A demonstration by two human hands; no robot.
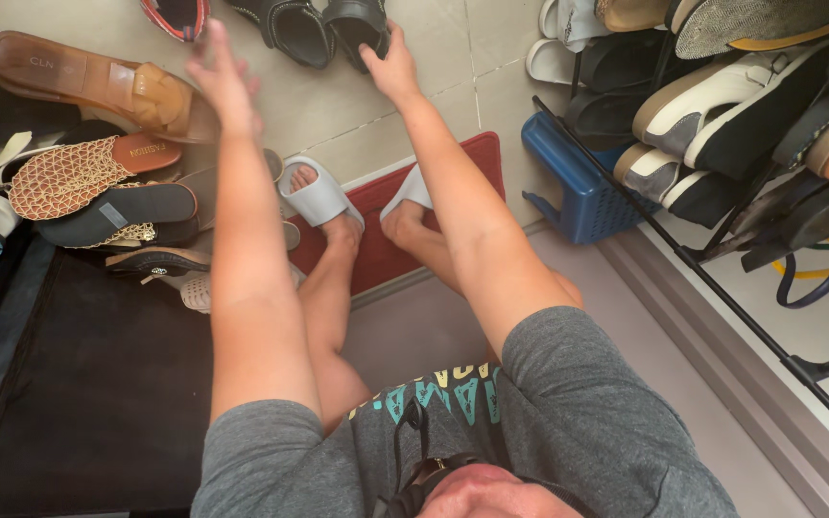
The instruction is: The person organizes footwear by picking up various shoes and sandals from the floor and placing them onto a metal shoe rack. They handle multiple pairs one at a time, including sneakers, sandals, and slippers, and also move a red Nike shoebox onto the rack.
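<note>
Clearly both arms were stretched straight out in front of the seated person, over the bent knees. The right hand (390,65) reached farthest, its fingers closed on the heel end of a black sandal (357,19) that lay on the pale tiled floor (338,110) near the top edge; a second black sandal (285,27) sat just beside it. The left hand (223,82) was raised and blurred with motion, fingers spread loosely and holding nothing, hovering near the toe of a tan wedge sandal (98,84).

Both black sandals were cut off by the frame's upper edge, so their fronts could not be seen. The blur hid the left fingertips. The person's feet, in grey slides (319,197), rested on a red mat (376,249), partly covered by the forearms. A blue basket (573,187) was half hidden under the shoe rack (722,240) at right.
</note>
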